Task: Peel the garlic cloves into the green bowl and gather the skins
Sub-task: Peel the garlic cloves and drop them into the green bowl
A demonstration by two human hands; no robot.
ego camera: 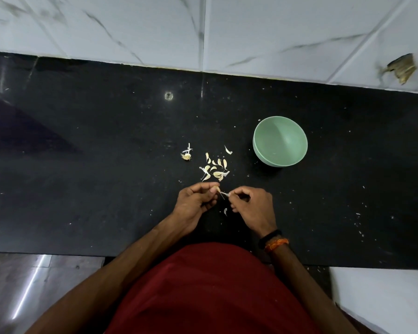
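So that its skin could be stripped, a garlic clove (216, 189) was pinched in the left hand (195, 201) while the right hand (250, 203) pinched the skin strip (224, 194); the green bowl (280, 141) was set beyond the right hand, unpeeled cloves (215, 168) just beyond both.

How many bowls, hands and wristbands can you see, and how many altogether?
Round pale green bowls: 1
Bare hands, left hand and right hand: 2
Wristbands, black band and orange thread band, both on the right wrist: 2
Total: 5
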